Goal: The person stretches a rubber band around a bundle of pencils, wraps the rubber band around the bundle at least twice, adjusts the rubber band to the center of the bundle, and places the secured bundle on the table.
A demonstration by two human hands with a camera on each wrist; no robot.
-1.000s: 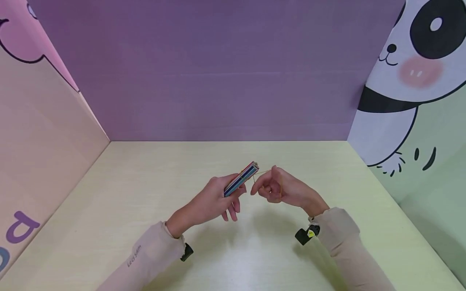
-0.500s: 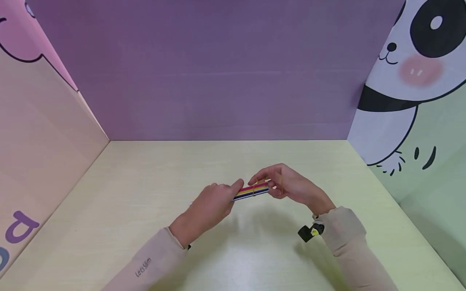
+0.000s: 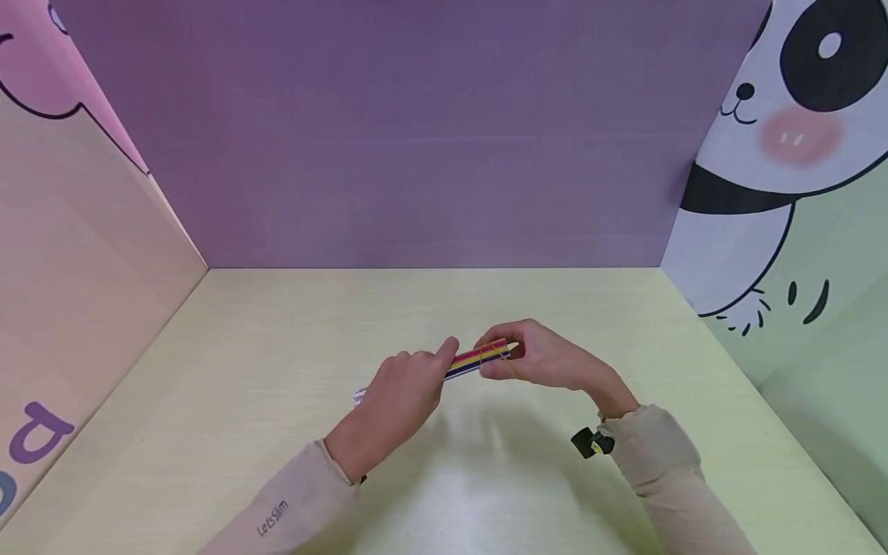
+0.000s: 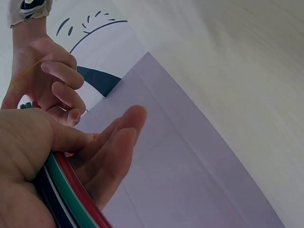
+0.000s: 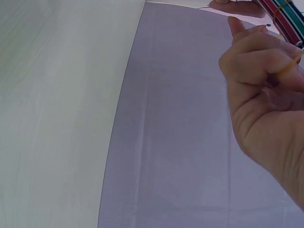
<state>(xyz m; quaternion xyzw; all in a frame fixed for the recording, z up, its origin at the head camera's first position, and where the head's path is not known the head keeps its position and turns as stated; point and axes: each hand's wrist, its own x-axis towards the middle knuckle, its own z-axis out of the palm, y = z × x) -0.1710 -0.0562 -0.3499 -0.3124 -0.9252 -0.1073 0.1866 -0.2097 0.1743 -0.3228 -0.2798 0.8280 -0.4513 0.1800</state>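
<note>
My left hand [image 3: 398,405] grips a bundle of slim, brightly coloured pencils [image 3: 463,361], its thumb lying along the top. The far end points right, slightly raised; a pale end shows behind the hand. Green, red and dark pencils [image 4: 71,194] pass under the thumb in the left wrist view. An orange rubber band [image 5: 284,6] circles the bundle in the right wrist view. At the bundle's right end, my right hand [image 3: 551,358] holds a stretch of rubber band [image 5: 290,65] with curled fingers, the thumb below and forefinger above the pencils. The palm hides part of the band.
Both hands are above a pale wooden table [image 3: 277,324]. A purple panel [image 3: 430,154] stands behind it. Side walls with cartoon prints, including a panda [image 3: 777,100], enclose left and right. Each wrist wears a small black camera [image 3: 593,443].
My left hand has turned over, swinging the bundle from steeply raised to nearly level. My right hand has moved its thumb and forefinger around the bundle's end with the rubber band.
</note>
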